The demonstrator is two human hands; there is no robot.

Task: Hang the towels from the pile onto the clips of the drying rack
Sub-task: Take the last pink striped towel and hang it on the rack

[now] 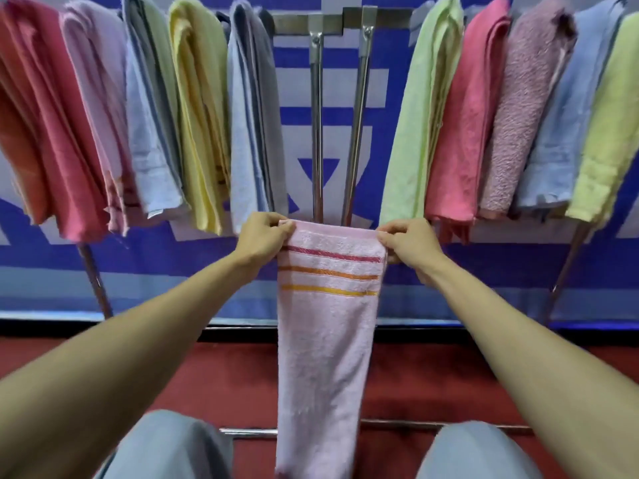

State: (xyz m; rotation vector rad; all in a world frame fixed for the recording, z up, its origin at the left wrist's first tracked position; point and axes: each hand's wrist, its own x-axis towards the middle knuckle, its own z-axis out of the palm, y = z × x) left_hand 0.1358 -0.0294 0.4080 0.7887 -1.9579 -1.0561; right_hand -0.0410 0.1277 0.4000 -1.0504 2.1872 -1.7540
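Note:
A pale pink towel (325, 340) with red, orange and yellow stripes hangs straight down in front of me. My left hand (262, 238) pinches its top left corner and my right hand (409, 245) pinches its top right corner, holding the top edge level. Just behind that edge stand two bare metal rods (316, 133) of the drying rack (345, 17), between the hung towels. The ends of the rods are hidden by the towel. No pile of towels is in view.
Several towels hang on the rack's arms: red, pink, blue, yellow and grey ones on the left (193, 115), green, pink, mauve and blue ones on the right (463, 115). A blue and white banner (332, 88) hangs behind. Red carpet (242, 375) and a low metal bar (415, 425) lie below, between my knees.

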